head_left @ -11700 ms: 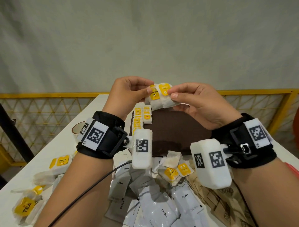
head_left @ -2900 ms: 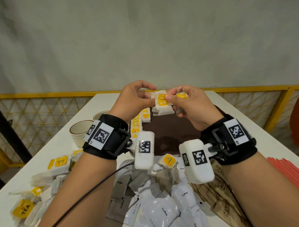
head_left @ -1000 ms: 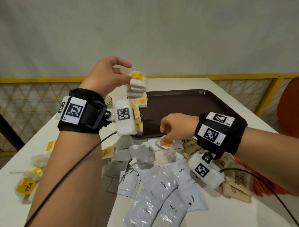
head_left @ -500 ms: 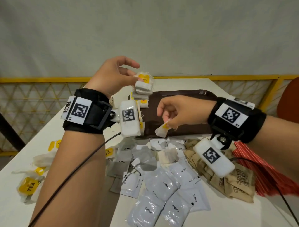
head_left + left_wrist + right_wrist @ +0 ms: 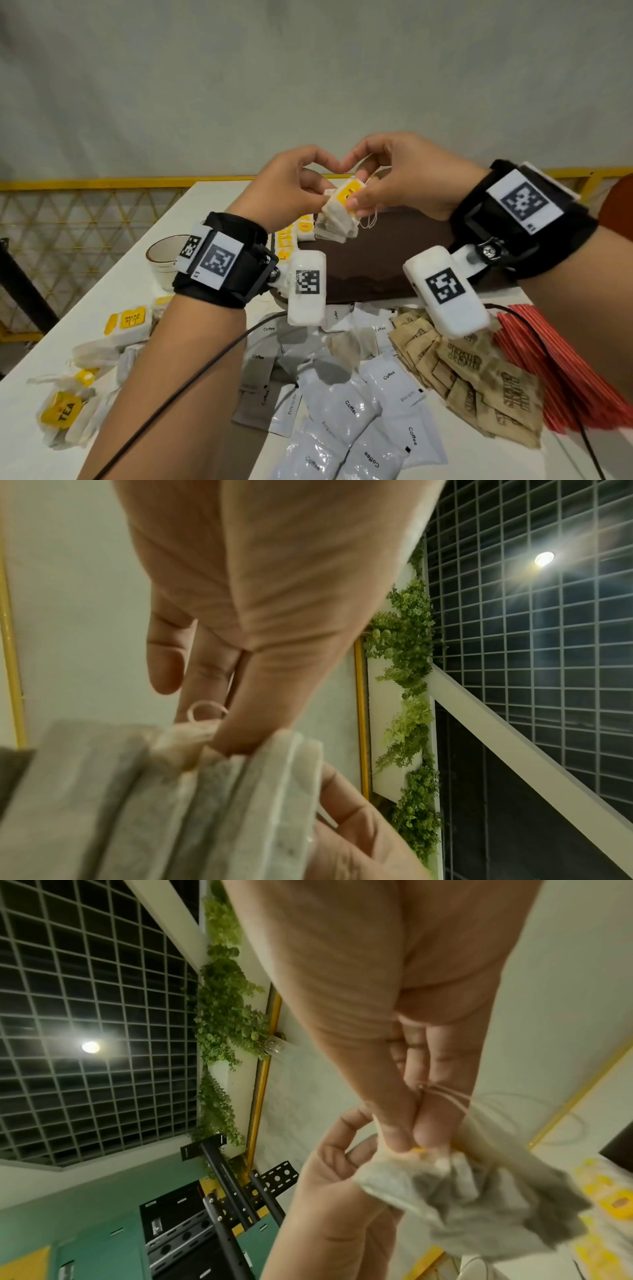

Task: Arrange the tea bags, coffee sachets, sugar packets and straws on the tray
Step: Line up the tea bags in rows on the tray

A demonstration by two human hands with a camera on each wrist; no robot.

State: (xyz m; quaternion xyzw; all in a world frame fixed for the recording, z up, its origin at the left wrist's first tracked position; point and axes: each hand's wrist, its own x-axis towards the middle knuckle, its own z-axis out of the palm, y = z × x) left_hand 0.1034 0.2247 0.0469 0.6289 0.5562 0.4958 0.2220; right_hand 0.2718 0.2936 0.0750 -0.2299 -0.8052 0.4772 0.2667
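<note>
Both hands meet above the brown tray (image 5: 394,263). My left hand (image 5: 320,195) grips a stack of white tea bags (image 5: 337,219) with yellow tags. My right hand (image 5: 359,200) pinches the top tea bag of that stack, and its string loops hang below. In the left wrist view the stacked tea bags (image 5: 171,804) show edge-on under the thumb. The right wrist view shows crumpled tea bags (image 5: 479,1191) under the fingertips. A row of tea bags (image 5: 291,236) lies along the tray's left edge. Coffee sachets (image 5: 342,404), brown sugar packets (image 5: 479,377) and red straws (image 5: 555,370) lie on the table in front.
Stacked cups (image 5: 164,257) stand left of the tray. Loose tea bags (image 5: 126,322) and one marked TEA (image 5: 61,414) lie at the table's left. A black cable (image 5: 191,377) runs under my left forearm. A yellow mesh railing (image 5: 85,219) borders the table.
My right hand picked a tea bag from the pile near the tray's front edge and lifted it to the stack in my left hand. Both hands now hold the stack together.
</note>
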